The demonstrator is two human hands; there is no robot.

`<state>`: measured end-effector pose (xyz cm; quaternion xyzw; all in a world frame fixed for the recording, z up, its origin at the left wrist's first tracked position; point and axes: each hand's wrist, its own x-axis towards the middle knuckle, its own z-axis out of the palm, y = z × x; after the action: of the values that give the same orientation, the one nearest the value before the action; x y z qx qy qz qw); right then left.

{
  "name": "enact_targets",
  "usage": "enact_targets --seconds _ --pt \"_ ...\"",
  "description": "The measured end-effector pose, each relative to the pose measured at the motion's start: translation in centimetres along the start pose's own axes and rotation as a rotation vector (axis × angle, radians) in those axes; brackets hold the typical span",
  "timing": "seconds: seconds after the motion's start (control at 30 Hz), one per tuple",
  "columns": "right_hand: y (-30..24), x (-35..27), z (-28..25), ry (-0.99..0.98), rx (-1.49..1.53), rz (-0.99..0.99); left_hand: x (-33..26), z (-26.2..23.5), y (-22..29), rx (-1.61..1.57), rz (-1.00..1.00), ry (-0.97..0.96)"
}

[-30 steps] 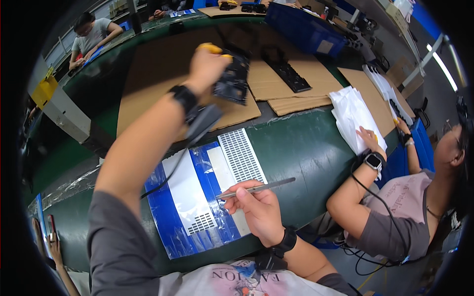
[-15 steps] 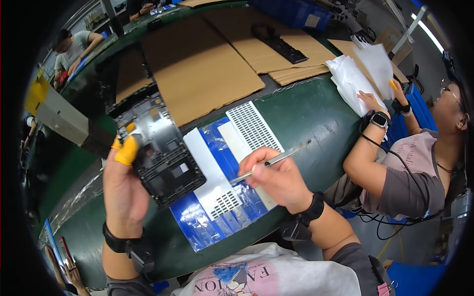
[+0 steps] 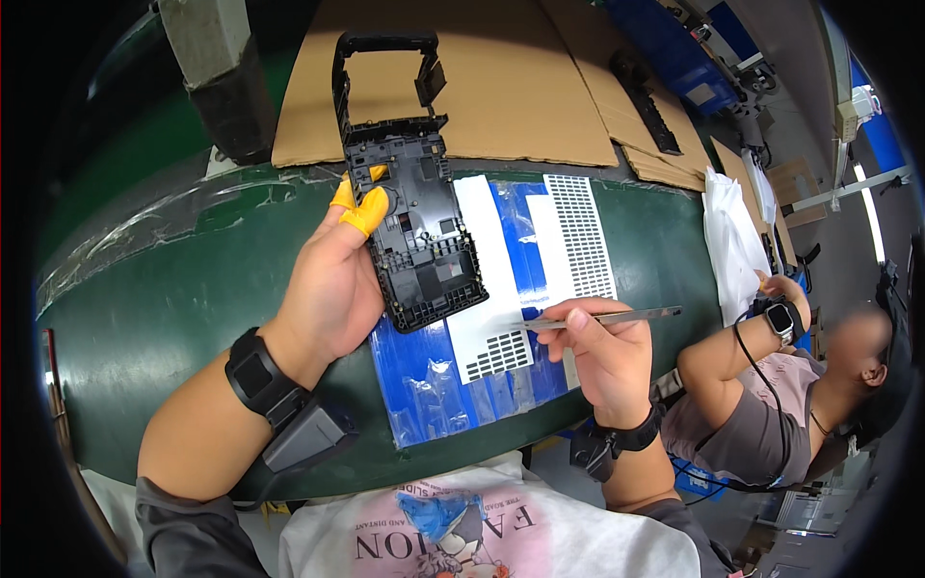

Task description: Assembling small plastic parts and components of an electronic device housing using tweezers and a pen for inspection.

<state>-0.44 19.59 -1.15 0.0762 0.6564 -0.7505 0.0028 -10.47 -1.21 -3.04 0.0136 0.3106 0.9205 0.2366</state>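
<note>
My left hand point(image 3: 332, 279), with yellow finger cots on the thumb and a finger, grips a black plastic housing point(image 3: 414, 202) by its left edge. The housing has an open loop frame at its far end and is held up over the table. In my right hand point(image 3: 612, 361) is a pair of metal tweezers point(image 3: 636, 315), pinched between thumb and fingers. Their tip points left, just above a white sheet point(image 3: 477, 207) with rows of small black rectangular stickers near its lower end. Beside it lies a second sticker sheet point(image 3: 583, 241). Both rest on a blue board point(image 3: 424, 405) wrapped in clear tape.
Cardboard sheets point(image 3: 482, 87) cover the far side of the green table point(image 3: 183, 289), with another black plastic part point(image 3: 646, 101) on them. A post point(image 3: 217, 77) rises at the far left. At right sits a co-worker point(image 3: 809, 385) by white bags point(image 3: 732, 231). A blue crate point(image 3: 674, 53) stands behind.
The view has turned, so the surroundings sit differently. The housing now appears more upright. The tweezers lie more level, with their tip above the sticker rows. Both hands keep their hold.
</note>
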Motion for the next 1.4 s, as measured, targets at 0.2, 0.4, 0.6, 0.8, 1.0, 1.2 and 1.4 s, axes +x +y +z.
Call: enact_targets --seconds 0.2,0.4,0.6,0.8,1.0,1.2,1.4 --pt "1.1 0.2 0.9 0.087 -0.029 0.010 -0.1 0.1 -0.3 -0.003 0.024 0.007" --pt "1.1 0.3 1.1 0.119 -0.040 0.013 -0.1 0.0 -0.5 -0.054 0.030 -0.001" --pt "1.4 0.4 1.1 0.123 -0.037 0.011 -0.2 0.0 -0.5 -0.021 0.033 -0.008" --pt "0.8 0.4 1.1 0.108 -0.044 0.030 -0.3 0.4 -0.2 -0.086 0.024 0.009" --pt "-4.2 0.1 3.0 -0.030 0.111 -0.320 -1.8 2.8 0.9 -0.197 -0.085 -0.044" --pt "-4.1 1.5 6.2 -0.149 0.083 -0.262 -3.7 4.5 2.0 -0.196 -0.070 -0.022" --pt "-2.9 1.1 6.9 -0.056 0.091 -0.244 -4.4 4.2 1.8 -0.164 -0.107 -0.060"
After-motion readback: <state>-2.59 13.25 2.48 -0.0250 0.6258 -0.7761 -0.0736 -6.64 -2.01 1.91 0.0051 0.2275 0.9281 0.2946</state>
